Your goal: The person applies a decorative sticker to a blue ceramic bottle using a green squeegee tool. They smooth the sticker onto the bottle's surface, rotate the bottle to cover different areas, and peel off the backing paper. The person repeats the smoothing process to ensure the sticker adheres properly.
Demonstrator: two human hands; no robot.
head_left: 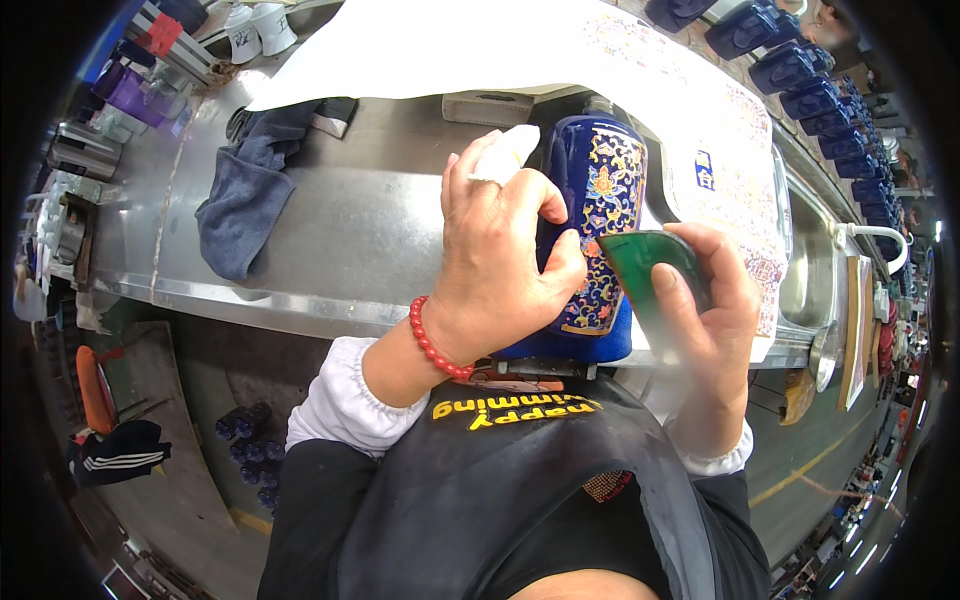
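A dark blue ceramic bottle with gold and coloured floral ornament lies tilted against the edge of a steel workbench, its base toward me. My left hand grips the bottle's left side, a red bead bracelet on the wrist and a white cloth tucked at the fingers. My right hand holds a green flexible scraper pressed against the bottle's right side, on its ornamented band.
A grey-blue rag lies on the bench to the left. A large white printed sheet covers the bench's far part. Rows of dark blue bottles stand at the upper right. White cups sit at the far left; a sink lies right.
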